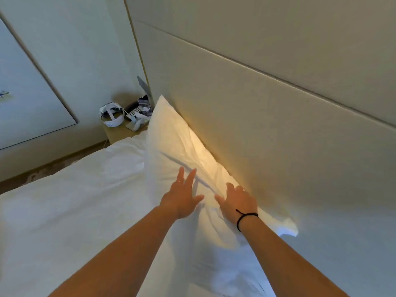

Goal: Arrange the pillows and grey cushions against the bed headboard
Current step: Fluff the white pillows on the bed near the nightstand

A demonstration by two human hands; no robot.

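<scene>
Here we have one white pillow propped on its long edge, leaning back against the padded headboard, with both our hands spread flat on its lower face. Our left hand lies with fingers wide and straight; our right hand, the one with a black cord bracelet at the wrist, lies just beside it, nearer the headboard, its fingers slightly bent into the fabric. Neither hand grips anything; both press or smooth.

What could go wrong, we judge: the pillow is soft and leans only lightly, so too hard a push from our left hand could slide its lower edge out over the white duvet and let it flop forward. Its corner beyond our right wrist already sags flat on the bed. Its far top corner, well beyond our fingertips, stands close to the cluttered bedside counter, so a shove that way might knock the white headset or the small items next to it.

No grey cushions are in view, nor any second pillow, so most of the arranging seems left to do. No container shows.
</scene>
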